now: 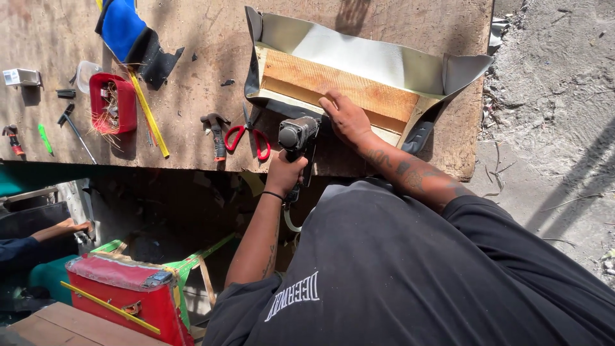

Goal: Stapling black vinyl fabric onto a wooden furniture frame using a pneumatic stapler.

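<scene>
A wooden board (339, 86) lies on a grey-and-black vinyl sheet (365, 54) whose edges are folded up around it, on a plywood table (211, 38). My right hand (346, 118) presses flat on the board's near edge, where the sheet is folded over. My left hand (284, 173) grips the handle of a dark pneumatic staple gun (298, 136). Its nose sits against that folded edge, just left of my right hand. A hose (289, 218) hangs down from the gun's handle.
Red-handled scissors (246, 138) and a hammer (216, 131) lie left of the gun. Further left are a yellow ruler (148, 114), a red tray (113, 102), blue-black fabric (128, 35) and small tools. Another person's hand (67, 227) and a red cushion (125, 291) are below the table.
</scene>
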